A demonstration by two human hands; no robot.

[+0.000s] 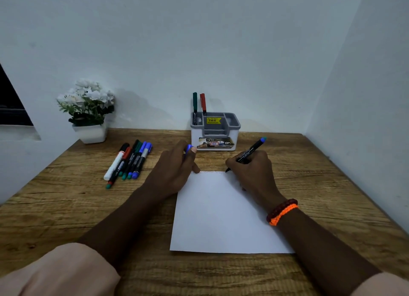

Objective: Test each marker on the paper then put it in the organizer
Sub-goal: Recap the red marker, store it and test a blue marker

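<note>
Wooden desk (pixel 66 207) against pale corner walls (pixel 199 41)

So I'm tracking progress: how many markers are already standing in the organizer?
2: a green marker and a red marker, upright side by side in the back-left compartment of the organizer. Shorter ones could be hidden inside.

Dim, bluish light; wide-angle edge distortion.

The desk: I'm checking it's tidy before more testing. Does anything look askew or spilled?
Nothing spilled or damaged. The paper lies slightly askew, and the loose markers lie fanned unevenly left of it. The organizer stands upright.
</note>
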